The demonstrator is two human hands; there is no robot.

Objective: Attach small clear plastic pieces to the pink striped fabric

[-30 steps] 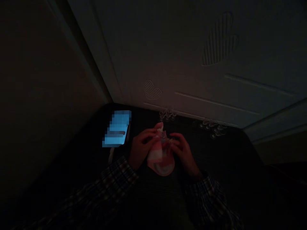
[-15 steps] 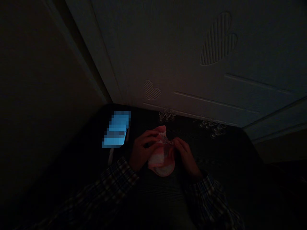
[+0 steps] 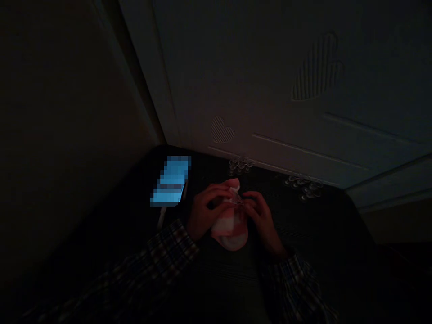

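The view is very dark. A pink and white cloth (image 3: 229,229) hangs over the dark table at the centre. My left hand (image 3: 207,209) is closed on the cloth's upper left side, thumb and fingers curled round it. My right hand (image 3: 261,213) is at the cloth's upper right, its fingers bent and pinched near a small shiny clear object (image 3: 237,199) that lies between the hands against the cloth. What exactly the right fingertips grip is too dim to tell. Both arms wear plaid sleeves.
A lit, blurred-out screen (image 3: 171,181) is at the left, with a pale cable (image 3: 162,217) below it. Small clear glass-like items stand in two groups, one behind the cloth (image 3: 239,165), one further right (image 3: 303,185). A pale panel (image 3: 270,103) with raised hearts rises behind the table (image 3: 216,279).
The whole scene has shifted slightly right and down. My right hand's index finger has lifted and arched, and its fingertips are closer to my left hand.
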